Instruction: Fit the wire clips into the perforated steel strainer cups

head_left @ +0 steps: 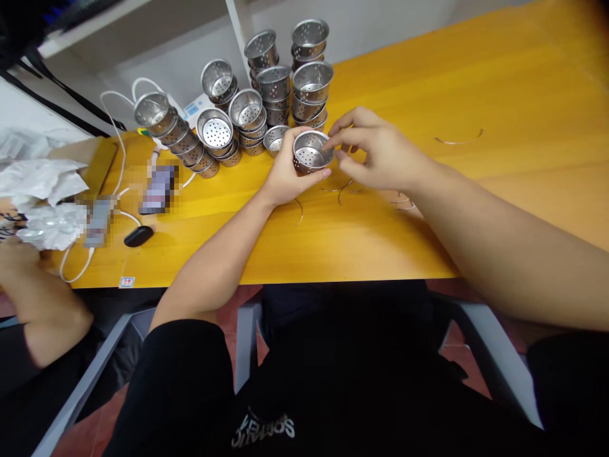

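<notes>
My left hand [288, 174] is wrapped around a small perforated metal cup [311, 160], tilted so that its holed bottom shows. At the cup's right rim is my right hand [364, 146], its fingers bent and close together, with the fingertips at the rim and partly inside. Whatever they may pinch is too small to make out. Below the hands, several thin curved wires [299, 212] lie on the table [333, 247]. Another small metal cup [275, 138] stands just behind my left hand.
Several stacks of perforated cups [271, 95] stand at the back, with a leaning stack [178, 136] farther left. A phone [159, 189], cables, a black oval object [138, 236] and plastic bags [52, 222] lie left. One curved wire [459, 141] is far right. Another person's arm [45, 298] shows left.
</notes>
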A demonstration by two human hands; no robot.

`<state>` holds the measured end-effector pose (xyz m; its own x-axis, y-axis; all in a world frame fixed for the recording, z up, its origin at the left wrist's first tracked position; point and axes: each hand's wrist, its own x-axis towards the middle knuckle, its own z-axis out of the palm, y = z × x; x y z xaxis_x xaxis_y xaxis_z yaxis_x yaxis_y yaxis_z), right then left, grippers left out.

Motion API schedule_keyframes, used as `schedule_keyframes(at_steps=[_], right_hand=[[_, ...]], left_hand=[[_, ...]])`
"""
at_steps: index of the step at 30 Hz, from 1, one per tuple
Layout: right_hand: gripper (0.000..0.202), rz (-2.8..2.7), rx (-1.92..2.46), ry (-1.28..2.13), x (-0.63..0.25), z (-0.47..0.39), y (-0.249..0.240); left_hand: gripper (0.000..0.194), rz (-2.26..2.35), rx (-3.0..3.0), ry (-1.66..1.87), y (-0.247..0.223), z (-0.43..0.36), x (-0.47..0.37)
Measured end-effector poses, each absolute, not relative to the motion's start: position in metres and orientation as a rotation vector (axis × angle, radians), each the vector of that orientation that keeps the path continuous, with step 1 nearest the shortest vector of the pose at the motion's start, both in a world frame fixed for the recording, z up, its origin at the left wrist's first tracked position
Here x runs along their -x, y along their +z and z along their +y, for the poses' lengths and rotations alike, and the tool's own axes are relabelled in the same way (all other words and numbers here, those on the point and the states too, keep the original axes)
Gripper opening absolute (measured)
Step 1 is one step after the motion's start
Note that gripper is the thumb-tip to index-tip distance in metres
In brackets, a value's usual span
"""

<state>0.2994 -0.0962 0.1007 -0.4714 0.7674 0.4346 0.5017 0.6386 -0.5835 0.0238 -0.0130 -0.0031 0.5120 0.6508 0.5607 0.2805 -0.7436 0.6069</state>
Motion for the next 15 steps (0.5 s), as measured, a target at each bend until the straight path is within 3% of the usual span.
schedule_keyframes(at_steps=[9,15], right_hand=[[0.039,-2.200,0.807,0.542,-0.299,-0.082,0.071],[0.047,-2.167,0.835,0.643,-0.297,-0.086,0.076]], left_hand=[[0.087,0.870,-2.344,1.025,0.025,-0.042,-0.027],[0.075,0.909,-2.328,1.036,0.042,-0.058,-0.031]])
